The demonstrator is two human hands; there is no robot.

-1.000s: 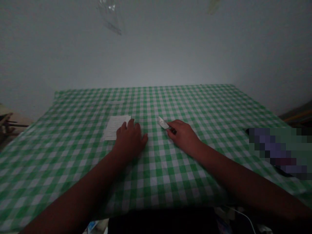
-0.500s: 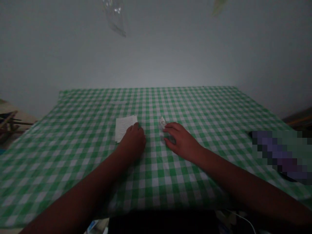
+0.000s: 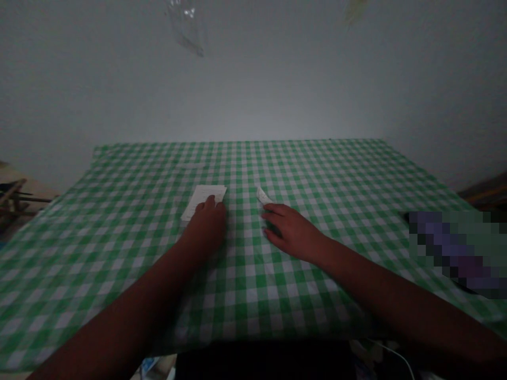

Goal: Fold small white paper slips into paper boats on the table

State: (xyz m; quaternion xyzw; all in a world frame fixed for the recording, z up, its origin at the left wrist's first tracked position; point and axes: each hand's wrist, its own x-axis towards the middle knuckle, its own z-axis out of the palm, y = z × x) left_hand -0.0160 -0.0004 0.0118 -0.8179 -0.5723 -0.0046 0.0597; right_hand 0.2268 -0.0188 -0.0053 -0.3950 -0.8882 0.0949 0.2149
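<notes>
A white printed paper slip (image 3: pixel 204 198) lies on the green-and-white checked tablecloth (image 3: pixel 119 232) near the middle. My left hand (image 3: pixel 206 224) rests palm down with its fingertips on the slip's near edge, fingers held together. A small folded white paper piece (image 3: pixel 262 196) lies just to the right of the slip. My right hand (image 3: pixel 291 231) lies on the cloth right behind that piece, fingers stretched toward it, and I see nothing gripped in it.
A pale wall rises behind the table's far edge. A blurred-out dark patch (image 3: pixel 455 250) sits at the right side of the table. Wooden furniture (image 3: pixel 13 192) shows beyond the left edge. A white cable (image 3: pixel 390 352) hangs below the near edge.
The paper slip has turned and slid rightward under my left hand. My right hand has pulled back slightly from the small folded piece, which stays on the cloth.
</notes>
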